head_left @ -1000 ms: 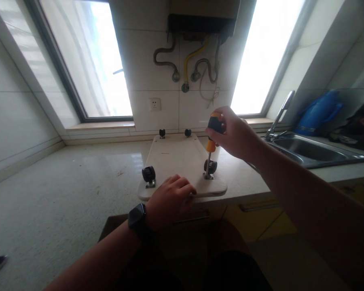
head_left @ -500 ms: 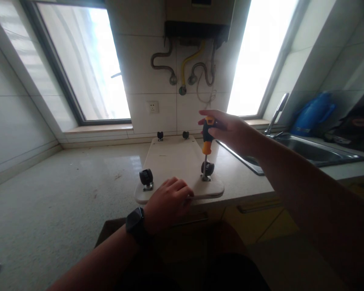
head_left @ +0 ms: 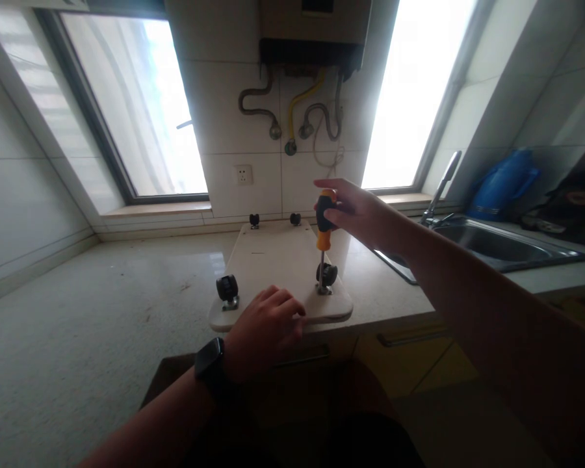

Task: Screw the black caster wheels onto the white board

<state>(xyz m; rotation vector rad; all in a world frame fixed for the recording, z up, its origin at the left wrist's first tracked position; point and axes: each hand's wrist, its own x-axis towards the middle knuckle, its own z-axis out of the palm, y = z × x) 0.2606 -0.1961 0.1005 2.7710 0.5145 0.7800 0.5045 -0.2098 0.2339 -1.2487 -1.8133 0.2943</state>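
A white board (head_left: pixel 273 260) with rounded corners lies on the countertop, black caster wheels standing up at its corners. My right hand (head_left: pixel 351 207) is closed around the orange-and-black handle of a screwdriver (head_left: pixel 324 221). The screwdriver stands nearly upright, its tip down at the metal plate of the near right caster (head_left: pixel 327 275). Over the board's front edge, my left hand (head_left: pixel 268 322) lies with fingers curled, gripping it; the thumb is hidden. The near left caster (head_left: pixel 227 288) is beside that hand. Two more casters, the far left one (head_left: pixel 254 220) and the far right one (head_left: pixel 295 219), are by the wall.
A steel sink (head_left: pixel 507 242) with a faucet (head_left: pixel 441 185) is set into the counter (head_left: pixel 141 292) on the right. Behind it stands a blue jug-like container (head_left: pixel 503 185). A water heater (head_left: pixel 314 29) with pipes hangs on the wall above. Yellow drawers (head_left: pixel 400 357) are below the counter edge.
The view has shifted slightly, so the board and both hands appear a little further left. The right hand has turned slightly on the screwdriver handle. The left hand stays at the board's edge.
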